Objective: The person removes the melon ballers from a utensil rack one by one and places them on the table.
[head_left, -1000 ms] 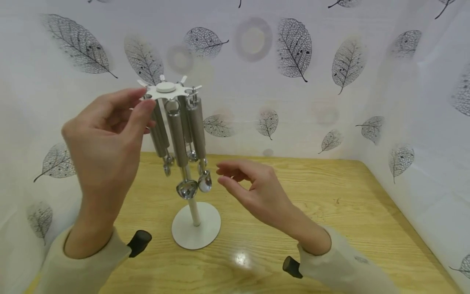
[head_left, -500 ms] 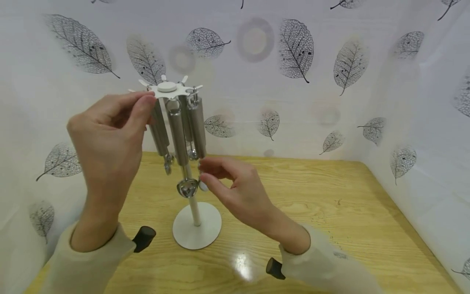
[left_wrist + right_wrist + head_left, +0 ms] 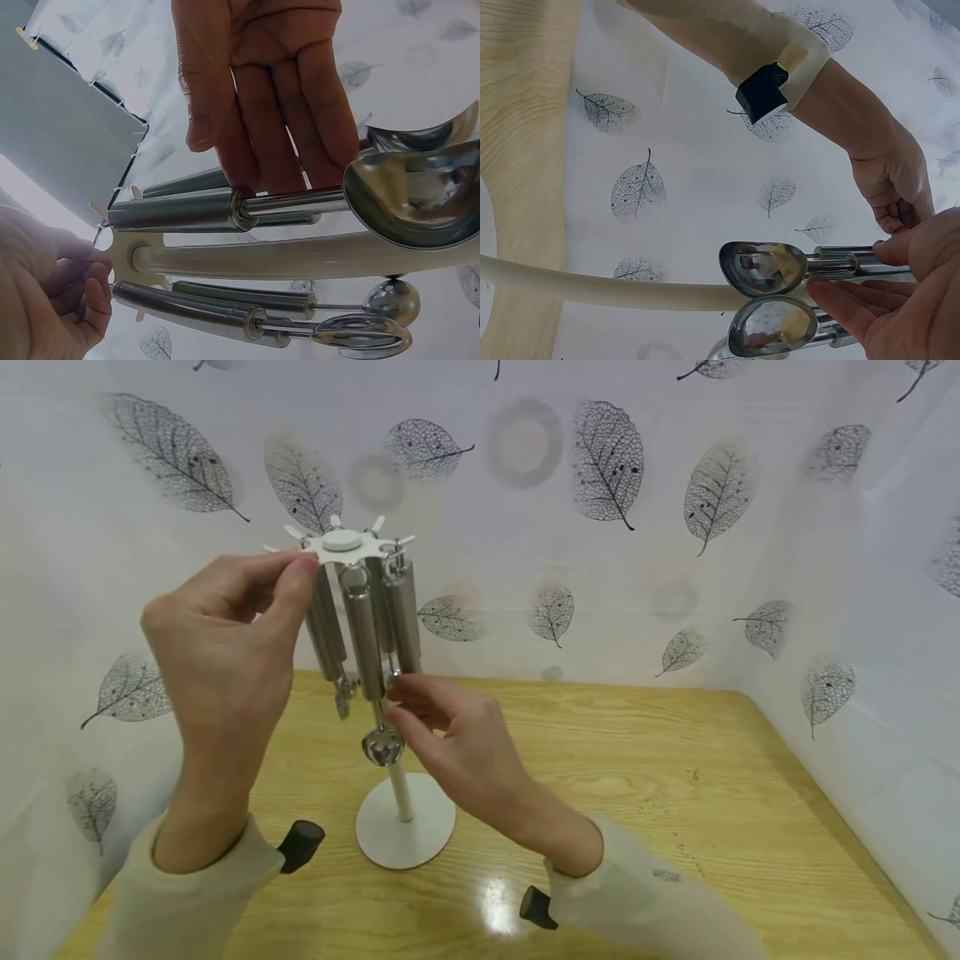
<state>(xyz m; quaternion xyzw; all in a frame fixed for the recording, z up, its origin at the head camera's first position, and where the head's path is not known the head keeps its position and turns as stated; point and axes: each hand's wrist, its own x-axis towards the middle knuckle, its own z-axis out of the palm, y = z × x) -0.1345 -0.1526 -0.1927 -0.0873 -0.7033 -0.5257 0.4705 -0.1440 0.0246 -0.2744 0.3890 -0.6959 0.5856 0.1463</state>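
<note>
A white utensil rack (image 3: 341, 540) stands on a round base (image 3: 406, 837), with several steel-handled tools hanging from its pronged top. My left hand (image 3: 231, 639) pinches the top's left edge between thumb and fingertips. An ice cream scoop (image 3: 384, 747) hangs at the front. My right hand (image 3: 468, 739) is at its shaft, just below the handle. In the left wrist view, that hand's straight fingers (image 3: 274, 127) reach behind the shaft with the thumb apart. A second scoop (image 3: 772, 326) shows in the right wrist view; the right hand hides it in the head view.
A wooden table (image 3: 622, 760) carries the rack. Leaf-printed white sheets (image 3: 517, 527) enclose it at the back and sides. Small black devices (image 3: 302, 845) sit at both sleeve cuffs. Smaller tools, one with a round steel end (image 3: 395, 301), hang around the white pole (image 3: 262, 256).
My left thumb and fingertips have come together on the rack's edge. The right hand has moved left from beside the tools to the front scoop's shaft, covering the right-hand scoop.
</note>
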